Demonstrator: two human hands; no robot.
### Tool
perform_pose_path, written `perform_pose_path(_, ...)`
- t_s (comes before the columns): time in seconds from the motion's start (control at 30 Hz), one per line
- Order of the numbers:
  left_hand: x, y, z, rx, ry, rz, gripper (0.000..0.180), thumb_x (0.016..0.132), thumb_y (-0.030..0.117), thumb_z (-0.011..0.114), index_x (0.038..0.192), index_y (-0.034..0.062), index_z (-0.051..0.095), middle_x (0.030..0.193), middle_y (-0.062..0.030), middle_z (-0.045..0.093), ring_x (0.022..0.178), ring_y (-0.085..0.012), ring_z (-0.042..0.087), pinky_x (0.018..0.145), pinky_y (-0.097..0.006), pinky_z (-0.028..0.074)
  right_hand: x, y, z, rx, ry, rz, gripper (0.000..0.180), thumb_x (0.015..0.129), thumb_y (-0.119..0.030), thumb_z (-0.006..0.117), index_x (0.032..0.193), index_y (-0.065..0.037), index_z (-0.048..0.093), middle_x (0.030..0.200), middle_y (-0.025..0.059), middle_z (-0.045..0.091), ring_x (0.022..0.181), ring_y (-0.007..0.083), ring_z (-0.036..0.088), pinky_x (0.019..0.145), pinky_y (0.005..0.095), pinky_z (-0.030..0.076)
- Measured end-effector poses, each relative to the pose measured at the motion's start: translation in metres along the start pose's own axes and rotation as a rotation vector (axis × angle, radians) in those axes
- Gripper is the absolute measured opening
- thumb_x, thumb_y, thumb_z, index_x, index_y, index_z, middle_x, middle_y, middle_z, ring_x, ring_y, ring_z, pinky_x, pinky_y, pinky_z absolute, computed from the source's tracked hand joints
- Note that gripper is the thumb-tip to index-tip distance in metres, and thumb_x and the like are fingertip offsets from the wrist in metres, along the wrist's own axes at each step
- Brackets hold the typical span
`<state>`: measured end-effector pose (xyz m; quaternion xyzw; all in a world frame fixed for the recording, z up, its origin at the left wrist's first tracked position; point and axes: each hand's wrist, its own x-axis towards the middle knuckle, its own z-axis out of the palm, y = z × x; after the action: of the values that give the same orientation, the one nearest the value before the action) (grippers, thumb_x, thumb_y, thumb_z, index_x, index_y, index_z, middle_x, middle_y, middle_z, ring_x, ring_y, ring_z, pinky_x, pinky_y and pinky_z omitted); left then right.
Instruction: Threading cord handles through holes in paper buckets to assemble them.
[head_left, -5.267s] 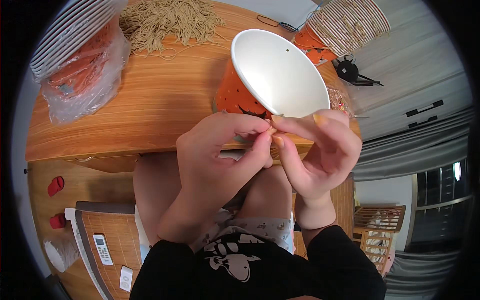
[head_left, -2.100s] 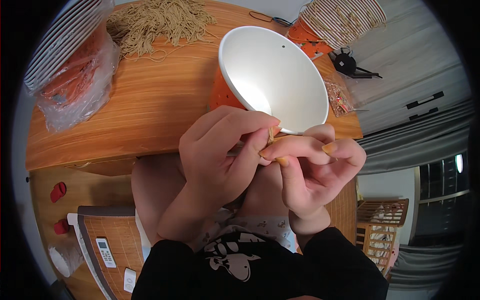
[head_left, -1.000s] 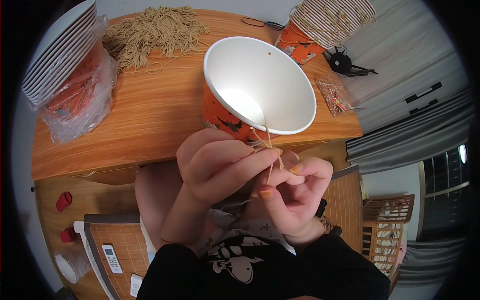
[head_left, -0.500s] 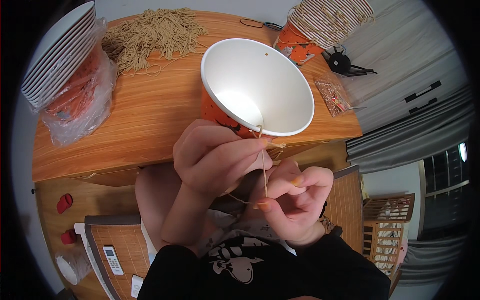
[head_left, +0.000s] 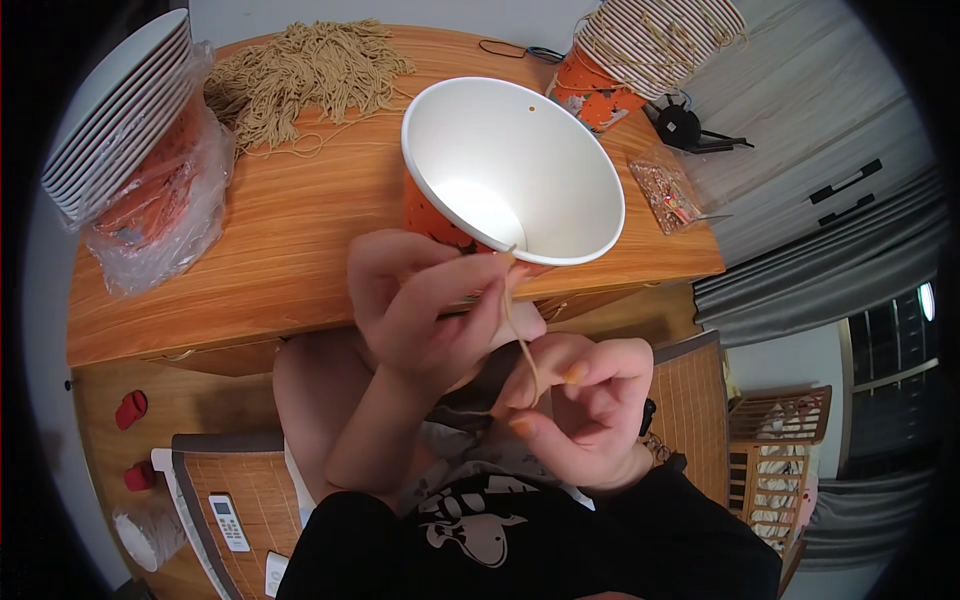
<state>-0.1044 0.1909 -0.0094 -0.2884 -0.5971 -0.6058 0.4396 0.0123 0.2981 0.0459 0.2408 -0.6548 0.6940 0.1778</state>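
A paper bucket (head_left: 515, 170), white inside and orange outside, tilts on the table with its mouth facing me. At its near rim, my left hand (head_left: 425, 315) is closed, thumb and fingers pinching a thin tan string (head_left: 523, 345). The left fingertips cover the spot where the string meets the bucket. From there the string runs slack and curved down to my right hand (head_left: 590, 410). That hand is loosely curled with the string across its fingers, its thumb and index tip apart. A small hole shows near the far rim.
On the wooden table (head_left: 290, 220) lie a heap of tan strings (head_left: 305, 80) and a bag of small bits (head_left: 667, 190). Nested buckets in plastic (head_left: 150, 180) stand left; more buckets strung with cord (head_left: 660, 50) stand back right. A black tape-dispenser-like object (head_left: 682, 125) sits near them.
The string has gone from taut and straight to slack and bent. My left fingertips have moved up to the rim over the string; my right hand has shifted slightly left and down.
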Motion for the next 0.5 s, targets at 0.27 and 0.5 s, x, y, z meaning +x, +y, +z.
perform_pose_path(0.27, -0.005, -0.002, 0.029, 0.112, 0.030, -0.068, 0.131, 0.052, 0.033, 0.100, 0.154, 0.0096, 0.022, 0.153, -0.0278, 0.022, 0.141, -0.0462, 0.031, 0.111, -0.054, 0.038, 0.005, -0.033, -0.014, -0.116, -0.317, -0.079, 0.019, 0.086, 0.001, 0.071, 0.101, -0.003, 0.061, 0.088, 0.0211, 0.073, 0.060, 0.0248, 0.063, 0.065, 0.0383, 0.048)
perform_pose_path(0.5, 0.007, -0.003, 0.027, -0.266, -0.132, -0.194, 0.139, 0.058, 0.006, 0.094, 0.158, 0.0142, -0.002, 0.160, -0.0206, 0.020, 0.142, -0.0367, 0.036, 0.113, -0.052, 0.039, 0.053, -0.086, -0.062, -0.312, -0.170, -0.328, 0.014, 0.089, -0.008, 0.067, 0.080, -0.001, 0.073, 0.091, 0.0204, 0.074, 0.065, 0.0202, 0.065, 0.057, 0.0316, 0.044)
